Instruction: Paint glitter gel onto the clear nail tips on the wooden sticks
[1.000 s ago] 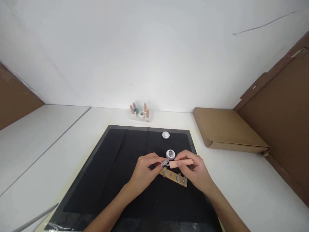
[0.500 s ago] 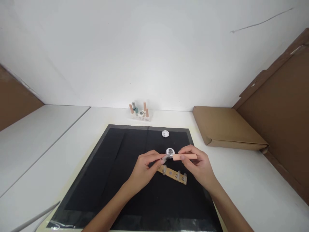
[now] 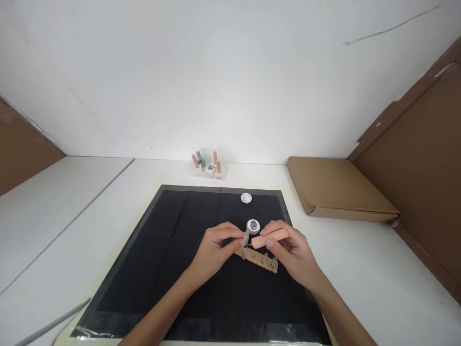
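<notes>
Between thumb and fingers, my left hand (image 3: 216,247) pinches a small clear nail tip (image 3: 246,238). My right hand (image 3: 291,247) grips a peach brush cap (image 3: 269,238); its thin dark brush end is close to the nail tip, and whether they touch I cannot tell. Just behind my hands stands an open white jar (image 3: 253,226) with dark grey stuff inside. A yellowish strip (image 3: 257,259) bearing several clear nail tips and metal bits lies below my hands on the black mat (image 3: 201,278). Farther back on the mat is a round white lid (image 3: 246,198).
At the back of the white table, a clear tray (image 3: 209,175) holds several small bottles with peach and silver caps. A flat brown cardboard box (image 3: 338,187) lies at the right. Cardboard panels stand at both sides, and a white wall rises behind.
The brush cap in my right hand has tilted, its left end dropping lower and moving left. The nail tip in my left hand now points more upright.
</notes>
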Demonstrator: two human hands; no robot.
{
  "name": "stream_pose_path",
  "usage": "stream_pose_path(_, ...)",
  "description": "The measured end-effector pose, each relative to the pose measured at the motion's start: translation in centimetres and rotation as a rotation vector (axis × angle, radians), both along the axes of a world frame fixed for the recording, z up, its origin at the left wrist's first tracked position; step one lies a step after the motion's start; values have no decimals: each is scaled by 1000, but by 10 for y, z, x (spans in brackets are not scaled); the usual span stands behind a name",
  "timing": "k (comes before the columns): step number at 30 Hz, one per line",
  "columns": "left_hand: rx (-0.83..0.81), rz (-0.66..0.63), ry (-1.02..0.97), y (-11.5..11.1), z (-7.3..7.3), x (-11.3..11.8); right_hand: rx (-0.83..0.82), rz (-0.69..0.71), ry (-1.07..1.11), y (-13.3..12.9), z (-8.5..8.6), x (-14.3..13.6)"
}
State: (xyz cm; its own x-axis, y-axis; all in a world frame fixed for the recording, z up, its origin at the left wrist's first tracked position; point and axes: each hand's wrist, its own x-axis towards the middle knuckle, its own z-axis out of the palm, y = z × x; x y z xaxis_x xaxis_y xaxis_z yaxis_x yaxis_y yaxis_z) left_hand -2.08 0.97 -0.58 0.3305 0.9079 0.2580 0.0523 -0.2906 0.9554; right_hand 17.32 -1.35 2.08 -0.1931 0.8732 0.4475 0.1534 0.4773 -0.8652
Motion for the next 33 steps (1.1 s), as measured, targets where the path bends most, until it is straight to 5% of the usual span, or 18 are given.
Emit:
stream_pose_path(12,-7,-57,-7,-2,2,-1,94,-129,-6,1,-1,3)
stream_pose_path(20,-8,-58,-11,-1,2,-1,70,-28,-54,0,2,3)
stream_pose_path(33,-4,-94,15,-4,2,-1,13,-95,70,1,-3,5)
